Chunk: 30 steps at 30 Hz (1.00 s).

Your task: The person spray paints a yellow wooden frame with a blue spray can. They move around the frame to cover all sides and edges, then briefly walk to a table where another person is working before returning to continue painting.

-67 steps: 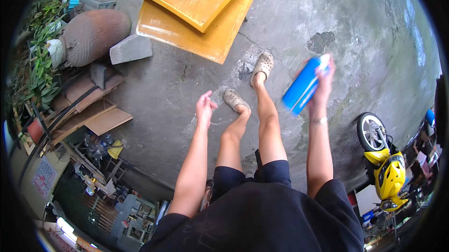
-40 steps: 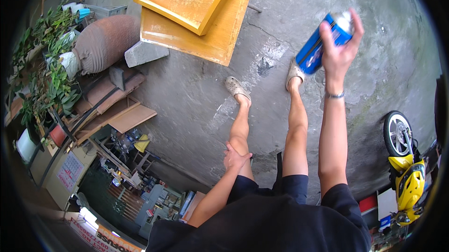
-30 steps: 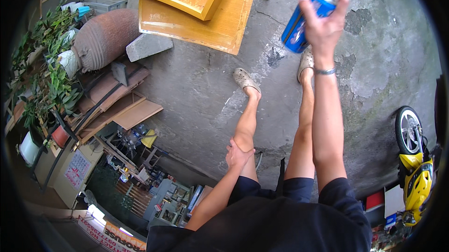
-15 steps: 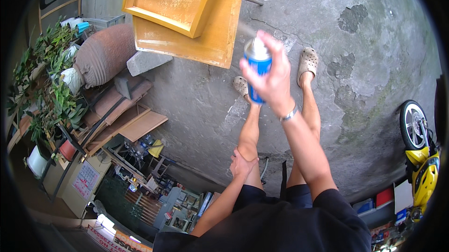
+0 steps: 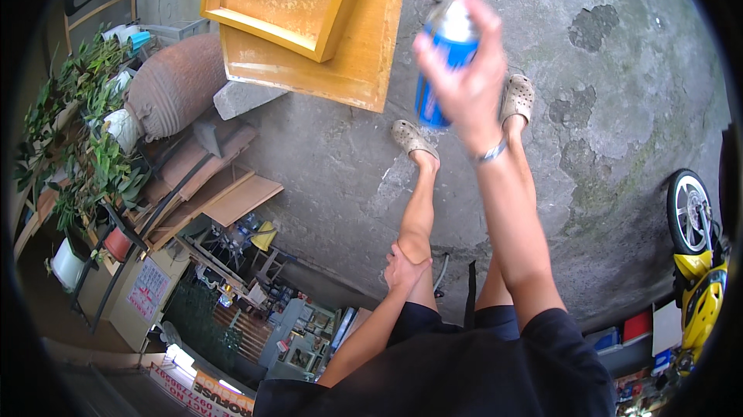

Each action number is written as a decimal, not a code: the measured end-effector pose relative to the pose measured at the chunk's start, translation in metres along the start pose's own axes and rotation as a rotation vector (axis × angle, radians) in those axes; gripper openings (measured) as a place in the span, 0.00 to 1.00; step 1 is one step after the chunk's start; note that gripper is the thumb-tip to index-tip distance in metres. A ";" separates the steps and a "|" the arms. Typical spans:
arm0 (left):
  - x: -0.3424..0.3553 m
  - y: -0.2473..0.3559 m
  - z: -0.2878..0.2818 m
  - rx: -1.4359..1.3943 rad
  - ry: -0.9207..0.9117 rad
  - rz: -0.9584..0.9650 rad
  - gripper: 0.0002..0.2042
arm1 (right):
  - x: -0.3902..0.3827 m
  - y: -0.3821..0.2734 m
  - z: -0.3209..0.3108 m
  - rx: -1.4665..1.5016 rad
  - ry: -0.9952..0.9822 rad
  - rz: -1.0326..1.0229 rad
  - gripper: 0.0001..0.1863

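Observation:
A blue spray can (image 5: 445, 68) with a silver top is held up in my right hand (image 5: 474, 80), slightly smeared by motion. My fingers wrap round the can, with one finger up at its top. Left of the can, and apart from it, stand yellow-orange wooden pieces: a shallow framed tray or drawer (image 5: 340, 18) lying on a larger flat panel (image 5: 309, 80). White patches mark both surfaces. My left hand (image 5: 405, 266) grips my left knee (image 5: 416, 247), its fingers closed about it.
A concrete block (image 5: 244, 99) sits beside the panel, near a big brown clay jar (image 5: 174, 84) and potted plants (image 5: 81, 134). Wooden boards (image 5: 241, 199) lean at left. A yellow motorcycle (image 5: 703, 301) stands at right. The cracked concrete floor (image 5: 611, 130) lies under my feet.
My right hand has moved the spray can away from me and a little to the right. My left hand stays on the knee.

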<state>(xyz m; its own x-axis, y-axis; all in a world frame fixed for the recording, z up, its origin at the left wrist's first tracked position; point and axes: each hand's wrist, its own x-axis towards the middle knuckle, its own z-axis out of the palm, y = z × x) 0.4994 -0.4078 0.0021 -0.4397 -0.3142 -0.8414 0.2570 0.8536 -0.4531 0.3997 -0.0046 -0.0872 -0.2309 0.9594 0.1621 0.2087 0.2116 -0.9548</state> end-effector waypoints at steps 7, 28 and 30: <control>0.005 0.005 -0.007 0.010 0.014 0.025 0.55 | -0.120 -0.082 -0.016 0.100 -0.532 0.258 0.36; -0.006 0.033 -0.016 0.066 -0.009 -0.022 0.55 | 0.165 0.049 -0.030 -0.067 0.195 -0.124 0.31; -0.004 0.032 -0.012 0.076 -0.015 -0.012 0.55 | 0.123 0.039 -0.033 0.021 -0.027 0.019 0.37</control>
<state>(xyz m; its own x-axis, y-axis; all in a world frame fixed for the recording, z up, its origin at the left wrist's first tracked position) 0.4987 -0.3743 -0.0054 -0.4308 -0.3311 -0.8395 0.3167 0.8156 -0.4842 0.4111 0.1280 -0.0959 -0.2531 0.9576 0.1376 0.1934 0.1894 -0.9627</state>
